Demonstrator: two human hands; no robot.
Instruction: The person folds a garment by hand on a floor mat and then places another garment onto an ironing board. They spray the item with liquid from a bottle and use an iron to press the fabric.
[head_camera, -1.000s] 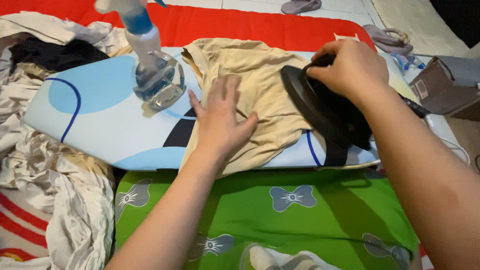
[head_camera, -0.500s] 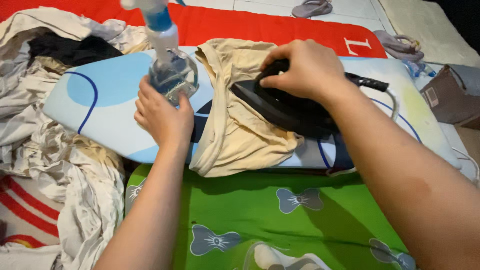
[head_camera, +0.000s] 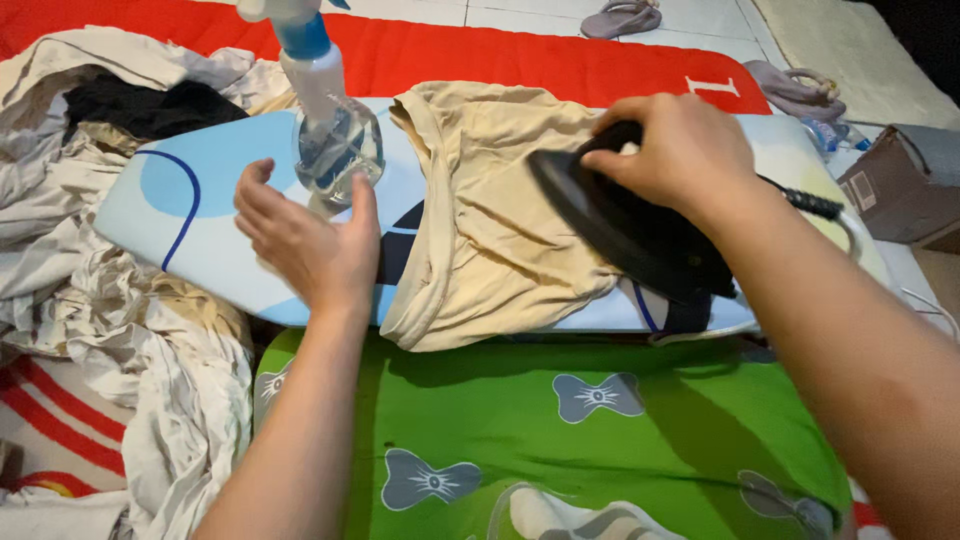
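Note:
A beige garment (head_camera: 500, 215) lies bunched on a light-blue ironing board (head_camera: 215, 225). My right hand (head_camera: 680, 155) grips the handle of a black iron (head_camera: 630, 235), which is tilted up on the garment's right part. My left hand (head_camera: 305, 240) hovers open over the board, fingers spread, just in front of a clear spray bottle (head_camera: 330, 120) with a blue collar. The hand holds nothing and sits left of the garment.
A heap of pale crumpled clothes (head_camera: 120, 330) lies left of the board, with a black cloth (head_camera: 145, 105) on top. A green sheet with butterfly shapes (head_camera: 560, 420) is in front, red cloth (head_camera: 560, 60) behind. A brown box (head_camera: 905, 185) and sandals (head_camera: 620, 15) are at the right and back.
My left hand left the garment, went to the spray bottle, then drew back open. The iron pressed flat across the garment, then pulled right and tilted up again.

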